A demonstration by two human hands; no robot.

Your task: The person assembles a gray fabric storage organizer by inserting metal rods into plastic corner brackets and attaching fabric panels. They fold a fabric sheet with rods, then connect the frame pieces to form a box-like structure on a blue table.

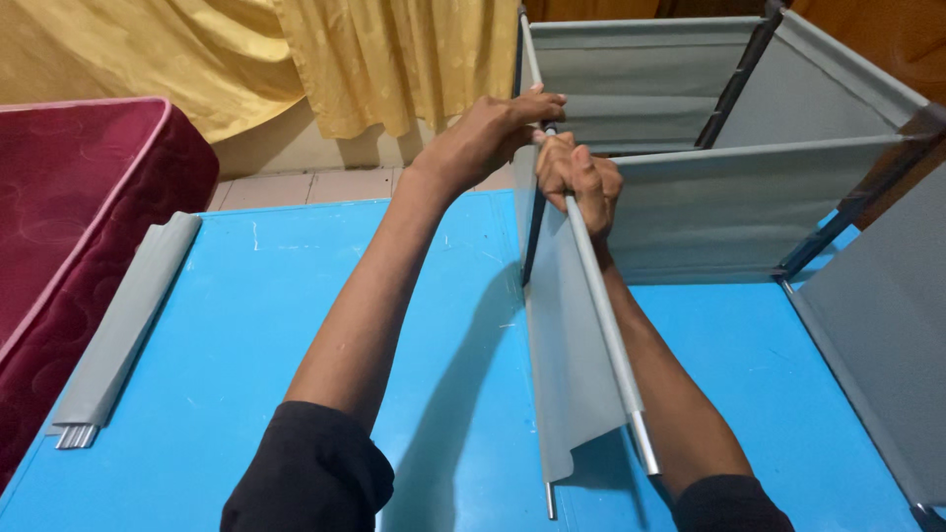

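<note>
Gripping the slim metal rod (601, 305) at frame centre, left hand (488, 133) and right hand (579, 182) fingers closed round it (light, stiff, slippery); grey fabric panel (567, 365) hangs limp.

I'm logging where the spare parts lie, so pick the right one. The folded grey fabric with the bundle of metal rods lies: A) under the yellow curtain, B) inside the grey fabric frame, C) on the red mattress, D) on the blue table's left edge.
D: the folded grey fabric with the metal rods poking out lies along the left edge of the blue table, beside the red mattress, apart from both hands.
</note>
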